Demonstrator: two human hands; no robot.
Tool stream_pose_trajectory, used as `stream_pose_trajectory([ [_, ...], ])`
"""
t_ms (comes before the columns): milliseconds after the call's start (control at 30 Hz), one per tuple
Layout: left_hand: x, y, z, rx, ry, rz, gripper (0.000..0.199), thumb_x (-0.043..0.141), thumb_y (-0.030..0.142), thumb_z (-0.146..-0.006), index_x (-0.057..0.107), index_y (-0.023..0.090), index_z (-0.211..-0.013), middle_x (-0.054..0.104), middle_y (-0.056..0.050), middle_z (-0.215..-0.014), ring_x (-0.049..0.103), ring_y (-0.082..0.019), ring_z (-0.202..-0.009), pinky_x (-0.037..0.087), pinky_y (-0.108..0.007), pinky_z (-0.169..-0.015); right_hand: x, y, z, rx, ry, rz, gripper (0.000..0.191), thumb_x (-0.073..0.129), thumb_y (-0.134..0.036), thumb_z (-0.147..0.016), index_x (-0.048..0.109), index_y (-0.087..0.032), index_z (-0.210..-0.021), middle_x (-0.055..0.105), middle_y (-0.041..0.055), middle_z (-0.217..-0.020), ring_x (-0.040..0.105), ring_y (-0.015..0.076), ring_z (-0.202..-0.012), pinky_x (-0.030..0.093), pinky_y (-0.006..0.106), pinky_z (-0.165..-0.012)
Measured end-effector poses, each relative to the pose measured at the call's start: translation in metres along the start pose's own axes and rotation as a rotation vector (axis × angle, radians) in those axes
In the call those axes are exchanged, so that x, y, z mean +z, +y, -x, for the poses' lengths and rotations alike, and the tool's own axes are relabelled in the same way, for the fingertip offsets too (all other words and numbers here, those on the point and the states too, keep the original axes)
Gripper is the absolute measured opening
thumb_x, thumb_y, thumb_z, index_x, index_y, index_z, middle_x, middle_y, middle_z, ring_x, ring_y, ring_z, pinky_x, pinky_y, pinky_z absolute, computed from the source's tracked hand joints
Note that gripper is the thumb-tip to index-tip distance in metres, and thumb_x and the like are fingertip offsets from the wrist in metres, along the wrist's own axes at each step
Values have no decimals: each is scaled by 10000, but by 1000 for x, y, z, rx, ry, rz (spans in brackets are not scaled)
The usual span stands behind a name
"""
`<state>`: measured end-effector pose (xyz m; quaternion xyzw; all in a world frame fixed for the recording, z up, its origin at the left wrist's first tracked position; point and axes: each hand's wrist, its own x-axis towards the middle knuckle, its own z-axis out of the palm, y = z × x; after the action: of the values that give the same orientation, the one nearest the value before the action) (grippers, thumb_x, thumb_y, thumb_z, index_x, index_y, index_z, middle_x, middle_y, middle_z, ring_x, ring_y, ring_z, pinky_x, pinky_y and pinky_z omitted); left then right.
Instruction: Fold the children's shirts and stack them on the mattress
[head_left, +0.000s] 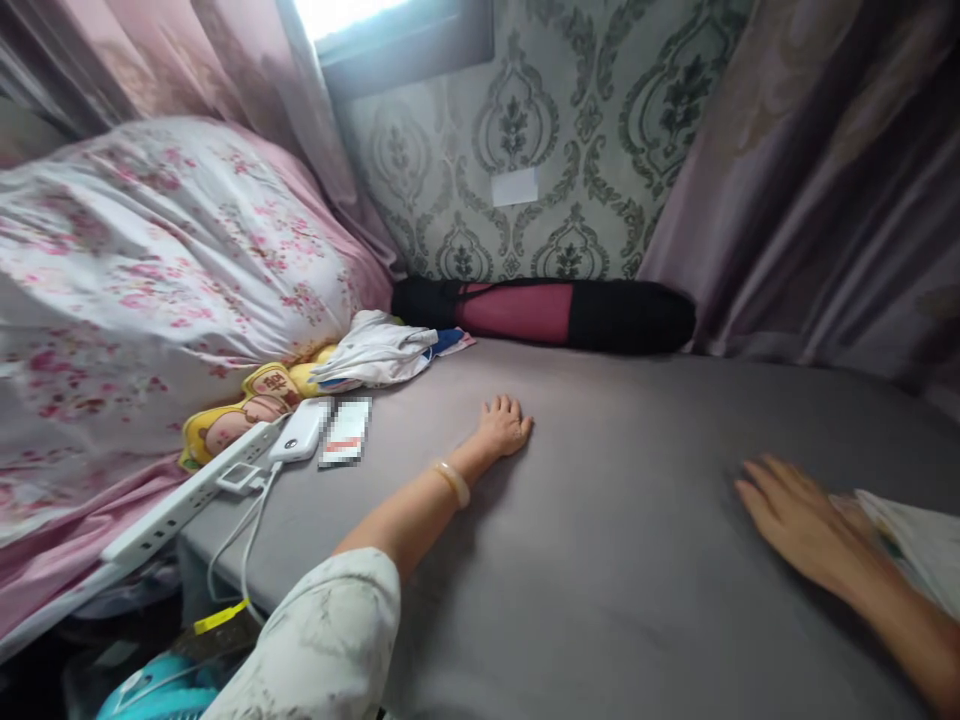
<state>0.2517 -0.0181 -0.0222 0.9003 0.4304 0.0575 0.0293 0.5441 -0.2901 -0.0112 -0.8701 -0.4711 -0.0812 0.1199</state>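
Observation:
A smooth grey sheet (600, 560) covers the flat surface before me. My left hand (505, 425) rests palm down on it near the middle, fingers a little apart, with a pale bangle (453, 484) on the wrist. Over the sheet at the right, my right hand (799, 515) is stretched out flat and slightly blurred; whether it touches the cloth I cannot tell. Neither hand holds anything. Close beside the right wrist lies a whitish cloth or packet (911, 540), partly hidden by the arm.
A black and pink long bag (517, 312) lies along the wall. At left are crumpled white clothing (382, 350), a yellow plush toy (225, 430), a white power bank (302, 430), a blurred-out card (346, 433) and a power strip (187, 500) with cables. Floral bedding (165, 240) is heaped behind.

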Motion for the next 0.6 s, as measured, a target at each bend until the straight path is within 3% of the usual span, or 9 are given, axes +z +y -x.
stream_pose_trajectory([
  [67, -7, -5, -3, 31, 8, 19, 587, 324, 516, -957, 547, 73, -1270, 528, -245, -1337, 458, -357, -1277, 357, -512, -1043, 26, -40, -21, -96, -142, -30, 730, 190, -510, -870, 549, -125, -1375, 413, 191, -1496, 361, 321, -1395, 309, 523, -1107],
  [133, -16, -17, -7, 79, -15, 92, 507, 410, 503, -936, 618, 108, -1176, 596, -209, -1250, 532, -323, -1195, 408, -447, -1008, 39, -86, -29, -196, -240, -70, 692, 211, -489, -889, 492, -140, -1417, 375, 160, -1528, 340, 286, -1413, 320, 494, -1111],
  [233, -32, -48, -15, 110, -34, 336, 314, 518, 376, -901, 689, 166, -1059, 692, -117, -1101, 638, -216, -1003, 474, -291, -895, 41, -157, -23, -284, -307, -124, 638, 217, -477, -932, 441, -184, -1452, 327, 126, -1560, 298, 286, -1433, 299, 520, -1116],
  [333, -50, -94, -18, -49, 101, 465, 215, 584, 288, -843, 727, 195, -973, 736, -47, -957, 662, -151, -847, 481, -205, -785, 37, -215, -16, -362, -384, -174, 611, 231, -461, -951, 397, -199, -1478, 285, 125, -1578, 269, 282, -1445, 250, 557, -1130],
  [467, -80, -165, -12, -271, 264, 363, 256, 509, 193, -849, 732, 157, -971, 731, -84, -1001, 648, -178, -927, 460, -229, -850, 42, -259, -16, -387, -402, -258, 638, 178, -471, -966, 344, -167, -1502, 272, 145, -1579, 281, 285, -1440, 221, 556, -1142],
  [600, -113, -232, 4, -507, 408, 248, 340, 476, 137, -833, 695, 99, -1091, 677, -156, -1153, 578, -248, -1119, 395, -308, -988, 58, -272, -17, -293, -320, -304, 651, 117, -450, -975, 361, -127, -1485, 347, 160, -1542, 328, 290, -1415, 197, 547, -1152],
])
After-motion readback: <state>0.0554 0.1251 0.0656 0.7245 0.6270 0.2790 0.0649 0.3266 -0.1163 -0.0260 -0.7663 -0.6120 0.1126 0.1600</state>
